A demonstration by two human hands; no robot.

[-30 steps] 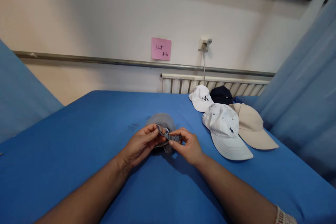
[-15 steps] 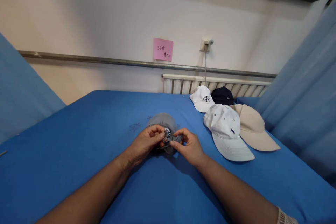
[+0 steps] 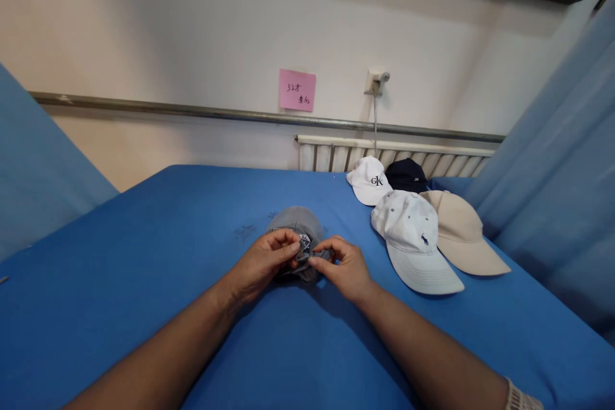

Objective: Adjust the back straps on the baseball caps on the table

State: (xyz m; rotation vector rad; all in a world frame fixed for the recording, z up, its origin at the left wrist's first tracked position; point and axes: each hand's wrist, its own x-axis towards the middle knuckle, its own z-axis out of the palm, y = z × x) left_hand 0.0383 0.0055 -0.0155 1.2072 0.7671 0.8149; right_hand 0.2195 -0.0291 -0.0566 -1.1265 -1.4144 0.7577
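A grey baseball cap [image 3: 298, 218] lies on the blue cloth with its brim toward the wall and its back toward me. My left hand [image 3: 264, 262] pinches the cap's back strap between thumb and fingers. On the other side, my right hand [image 3: 343, 267] pinches the strap's right part the same way. A small white and dark label shows inside the cap between the two hands. The fingers partly cover the strap, so its fastening cannot be made out.
To the right lie a white cap [image 3: 369, 180], a dark navy cap [image 3: 406, 175], a pale cap with a small emblem [image 3: 407, 224] and a beige cap [image 3: 461, 230]. Behind the blue-covered table [image 3: 144, 256] are a radiator [image 3: 331, 155] and a metal rail [image 3: 206, 111]. Blue curtains hang at both sides.
My left hand's fingertips have shifted slightly right and down with the strap end, closer to my right hand. The label inside shows more. The other caps have stayed in place.
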